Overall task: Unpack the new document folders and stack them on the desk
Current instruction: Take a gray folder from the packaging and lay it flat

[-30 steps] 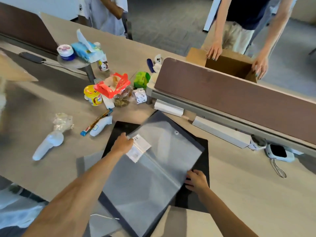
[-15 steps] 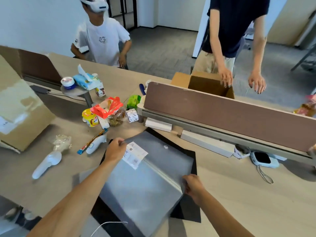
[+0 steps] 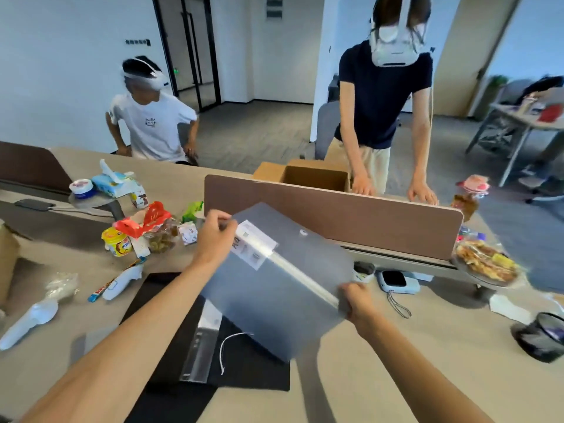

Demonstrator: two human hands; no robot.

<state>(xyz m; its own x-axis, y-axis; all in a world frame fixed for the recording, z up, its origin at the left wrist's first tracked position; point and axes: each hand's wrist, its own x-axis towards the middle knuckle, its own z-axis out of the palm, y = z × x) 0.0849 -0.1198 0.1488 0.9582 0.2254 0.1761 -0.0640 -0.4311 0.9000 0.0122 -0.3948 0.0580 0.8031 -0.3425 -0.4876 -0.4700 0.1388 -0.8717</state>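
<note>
Head view, near to far. Black mat [image 3: 244, 377]: flat near the desk's [image 3: 351, 377] front edge, with an empty clear sleeve [image 3: 201, 349] lying on it. Grey document folder [image 3: 274, 288]: lifted clear of the mat and tilted, where half a second ago it lay flat on it. Folder label [image 3: 251, 244]: white, printed; characters resembling "A4", the rest too blurred to read. Left hand [image 3: 213, 236]: closed in a pinch on the folder's far-left corner beside the label. Right hand [image 3: 355, 303]: fingers curled shut around the folder's right edge. Yellow tub [image 3: 117, 242] and red carton [image 3: 143, 222]: left of the folder; printing illegible. Brown divider [image 3: 366, 215]: along the desk's far edge. Cardboard box [image 3: 311, 175]: open, behind the divider. Two persons with headsets: now in full view beyond.
</note>
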